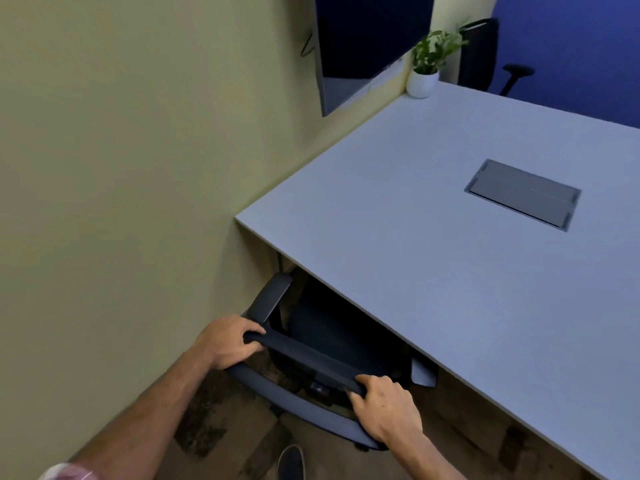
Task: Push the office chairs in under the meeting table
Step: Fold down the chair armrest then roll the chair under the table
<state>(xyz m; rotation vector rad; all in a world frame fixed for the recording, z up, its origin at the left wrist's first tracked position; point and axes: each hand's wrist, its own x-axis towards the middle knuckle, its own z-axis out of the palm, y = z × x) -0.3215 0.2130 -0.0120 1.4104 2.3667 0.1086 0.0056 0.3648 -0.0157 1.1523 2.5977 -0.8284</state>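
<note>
Both hands are gripping the top edge of the backrest of a black office chair with a grey plastic frame (pixel 311 362). The left hand (pixel 230 342) is curling its fingers over the left end of that top edge, just below the chair's flat dark armrest pad (pixel 273 299). The right hand (pixel 386 407) is clamping the right end of the same edge, thumb lying on top and fingers wrapping underneath. The two hands are sitting well apart, one at each end of the backrest.

The chair is standing at the near left corner of the pale grey rectangular tabletop (pixel 450 271), with its seat already lying in shadow under the tabletop edge and its backrest just outside it. The chair's left side is sitting close to the pale green wall (pixel 121 168).

A grey metal cable hatch (pixel 523 194) is lying flush in the tabletop. A small green plant in a white round pot (pixel 423 77) is standing at the far corner, below a dark wall-mounted screen (pixel 367 39). A second black office chair (pixel 485 53) is standing at the far side against a blue wall. A dark shoe toe (pixel 291 462) is showing on the brown wood-patterned floor (pixel 450 431).
</note>
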